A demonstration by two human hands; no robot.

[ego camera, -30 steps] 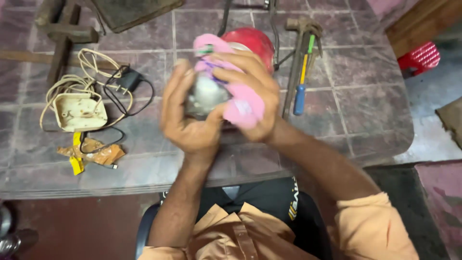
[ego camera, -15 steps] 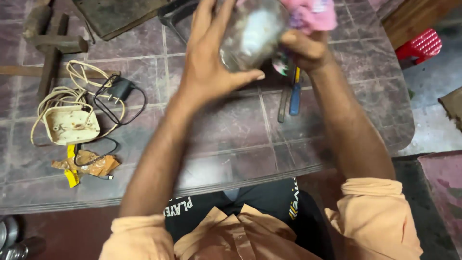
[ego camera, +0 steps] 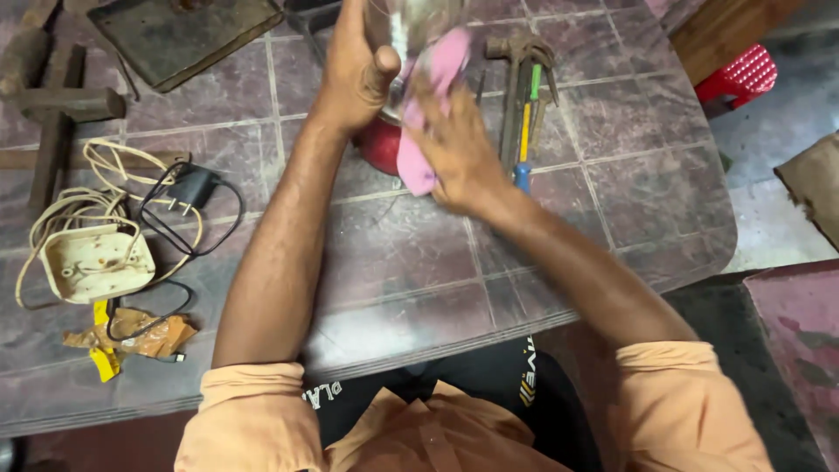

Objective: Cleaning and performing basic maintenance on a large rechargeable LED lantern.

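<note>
Hands work at top centre of the frame: my left hand [ego camera: 358,74] grips the shiny metal jar [ego camera: 411,22] steady. My right hand [ego camera: 454,144] presses a pink cloth [ego camera: 428,105] against it, above the tiled desk [ego camera: 419,262].

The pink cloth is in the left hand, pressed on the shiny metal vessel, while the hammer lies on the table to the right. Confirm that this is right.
Not quite: the head view shows the pink cloth in the right hand, pressed on the shiny metal vessel. The left hand grips the vessel itself. The hammer does lie on the table to the right.
</note>
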